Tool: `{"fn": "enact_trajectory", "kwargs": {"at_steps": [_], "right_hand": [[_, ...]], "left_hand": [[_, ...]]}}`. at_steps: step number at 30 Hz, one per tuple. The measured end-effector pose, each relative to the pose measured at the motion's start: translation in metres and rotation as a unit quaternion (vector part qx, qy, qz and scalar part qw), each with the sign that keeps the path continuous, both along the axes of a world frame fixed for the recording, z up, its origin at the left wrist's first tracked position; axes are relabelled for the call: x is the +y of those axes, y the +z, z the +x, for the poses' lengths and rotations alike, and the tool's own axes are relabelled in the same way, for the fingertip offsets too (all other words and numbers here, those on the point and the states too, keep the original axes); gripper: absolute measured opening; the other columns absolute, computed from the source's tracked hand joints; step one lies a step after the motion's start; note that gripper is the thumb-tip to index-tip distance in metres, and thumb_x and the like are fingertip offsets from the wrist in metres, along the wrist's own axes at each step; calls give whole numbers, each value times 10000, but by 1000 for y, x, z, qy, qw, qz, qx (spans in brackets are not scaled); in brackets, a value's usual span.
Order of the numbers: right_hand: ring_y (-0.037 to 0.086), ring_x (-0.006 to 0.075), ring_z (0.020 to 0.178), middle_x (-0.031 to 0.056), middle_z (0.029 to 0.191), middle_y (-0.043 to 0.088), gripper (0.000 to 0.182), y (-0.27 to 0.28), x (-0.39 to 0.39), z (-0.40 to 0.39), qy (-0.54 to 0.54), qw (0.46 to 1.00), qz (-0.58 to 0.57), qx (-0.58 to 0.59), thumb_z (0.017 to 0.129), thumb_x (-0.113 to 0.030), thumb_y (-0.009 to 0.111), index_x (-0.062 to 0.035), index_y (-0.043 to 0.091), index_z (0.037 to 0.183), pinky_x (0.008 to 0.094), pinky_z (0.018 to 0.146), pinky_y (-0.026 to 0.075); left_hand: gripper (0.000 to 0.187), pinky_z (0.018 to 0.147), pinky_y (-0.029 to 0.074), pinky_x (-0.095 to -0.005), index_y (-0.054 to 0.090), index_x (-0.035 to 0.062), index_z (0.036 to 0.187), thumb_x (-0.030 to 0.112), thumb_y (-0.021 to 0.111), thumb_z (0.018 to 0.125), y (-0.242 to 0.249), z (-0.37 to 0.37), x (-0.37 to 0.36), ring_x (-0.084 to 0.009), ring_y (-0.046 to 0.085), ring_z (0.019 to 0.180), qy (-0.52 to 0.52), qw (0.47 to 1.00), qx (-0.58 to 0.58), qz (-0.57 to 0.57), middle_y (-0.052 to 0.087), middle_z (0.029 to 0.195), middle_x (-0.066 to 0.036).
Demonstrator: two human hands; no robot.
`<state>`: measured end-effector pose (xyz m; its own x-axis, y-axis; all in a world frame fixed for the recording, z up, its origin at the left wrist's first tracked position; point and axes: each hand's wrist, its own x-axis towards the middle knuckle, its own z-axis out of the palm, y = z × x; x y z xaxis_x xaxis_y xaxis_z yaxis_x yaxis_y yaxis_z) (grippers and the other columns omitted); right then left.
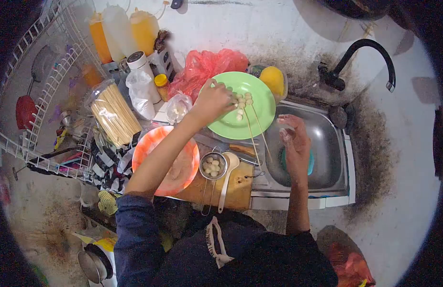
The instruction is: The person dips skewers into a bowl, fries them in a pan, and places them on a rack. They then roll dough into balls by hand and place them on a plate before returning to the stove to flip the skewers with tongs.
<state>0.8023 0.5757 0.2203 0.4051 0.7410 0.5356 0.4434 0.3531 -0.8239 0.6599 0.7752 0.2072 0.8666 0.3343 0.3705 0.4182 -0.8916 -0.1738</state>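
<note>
Around the work, a stained white wall (279,28) rises behind a cramped counter, where a wooden cutting board (238,198) adjoins a stainless-steel sink (332,162) with a curved black faucet (365,43) above it. A white wire dish rack (56,83) stands at the left, near a clear plastic pack of pale wooden sticks (115,115).

The left hand (215,102) reaches over a round light-green plate (226,126), its fingers bent downward beside the food; whether they pinch a piece cannot be told. The right hand (295,146) is raised over the sink, fingers loosely curled, the thumb apart from them, with whitish residue on the skin.

On the plate, small round off-white balls (249,101) lie clustered near the left fingertips, some at the ends of two thin wooden skewers (250,129) that slant across the rim toward the sink's edge. More pale balls (211,167) fill a metal wire-handled strainer (225,168) beside a cream-coloured ladle (227,179).
</note>
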Motion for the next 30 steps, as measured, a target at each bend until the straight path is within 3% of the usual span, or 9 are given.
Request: {"fn": "enact_trajectory", "kwargs": {"at_steps": [4,6,12,14,19,21,23,26,30], "right_hand": [[505,200,926,93,998,540,236,-2,1,1,16,1000,-17,10,721,14,543,-67,569,940,291,806,394],[512,223,924,97,973,544,233,-3,2,0,7,996,-25,-86,719,-1,556,-67,563,942,312,822,390],[515,248,942,110,943,542,217,-6,2,1,2,988,-53,-146,728,-29,575,-64,559,941,352,849,384],[515,249,945,111,946,542,213,-5,2,1,8,989,-58,-135,727,-28,575,-65,560,937,351,848,384],[519,262,935,116,925,538,201,-6,3,-1,-5,991,-66,-118,722,-41,584,-70,562,920,354,846,389],[516,266,893,98,887,534,186,-4,6,-2,-22,977,-58,-205,707,-81,616,-84,580,889,367,807,399],[516,247,854,85,847,529,196,1,4,-4,-3,966,-66,-249,692,-68,627,-82,587,883,349,766,399],[512,232,803,70,796,521,195,7,1,-13,12,948,-77,-309,675,-62,643,-82,600,864,337,731,394],[511,253,802,66,820,531,161,2,3,-13,3,947,-87,-309,683,-165,660,-126,617,834,378,730,388]], "left_hand": [[220,871,294,-377,651,185,886,342,582,748,-2,-3,0,-143,511,932,-13,999,-23,-19,620,925,26],[223,881,287,-379,651,188,893,346,576,755,-1,-3,-2,-146,511,941,-14,999,-24,-20,622,925,19],[225,896,279,-388,653,181,882,348,580,751,-4,-4,2,-173,522,944,-33,997,-51,-52,622,948,-4],[166,847,298,-379,635,183,827,300,594,717,-5,-3,1,-169,536,833,-70,989,-124,-33,582,754,-5],[168,856,295,-383,631,180,823,290,606,699,-4,-6,1,-181,532,839,-48,988,-133,-59,576,743,-13],[165,860,295,-384,630,178,815,286,610,692,-2,-8,2,-186,530,841,-44,988,-136,-65,575,741,-16],[244,877,294,-395,647,153,866,327,623,698,6,-12,0,-197,533,916,-8,989,-81,-120,618,916,-33],[164,869,294,-379,640,170,811,280,614,691,1,-14,3,-188,520,885,-14,991,-109,-82,595,787,-15],[168,870,293,-376,645,167,813,288,611,701,-6,-15,10,-183,517,900,-42,987,-141,-58,604,817,-17]]}}
